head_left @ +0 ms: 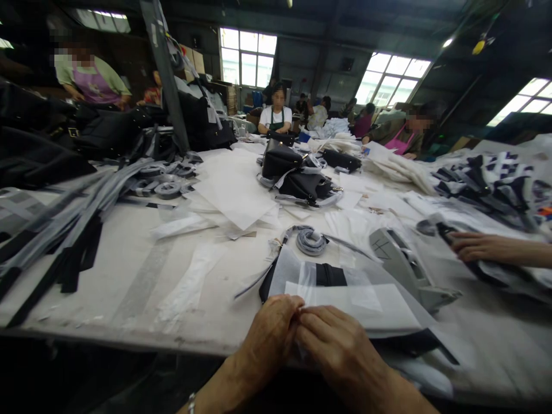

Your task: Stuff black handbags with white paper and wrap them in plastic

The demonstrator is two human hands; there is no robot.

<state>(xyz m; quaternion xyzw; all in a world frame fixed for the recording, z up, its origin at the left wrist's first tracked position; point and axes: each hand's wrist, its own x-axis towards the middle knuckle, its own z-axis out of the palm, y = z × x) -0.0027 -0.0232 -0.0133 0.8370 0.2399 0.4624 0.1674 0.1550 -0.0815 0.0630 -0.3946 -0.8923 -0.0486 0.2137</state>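
Note:
My left hand and my right hand meet at the table's front edge, fingertips pinched together. Between them is thin clear plastic film, partly hidden by my fingers. Just beyond lies a black bag, mostly covered by white tissue paper and the film. A coiled strap in grey wrapping rests behind the bag. To its right stands a grey tape dispenser with dark pen marks.
A co-worker's hand touches a wrapped black item at the right. Wrapped straps lie at the left. White paper sheets and black handbags occupy the table's middle. A metal post rises behind the straps. Several people work farther back.

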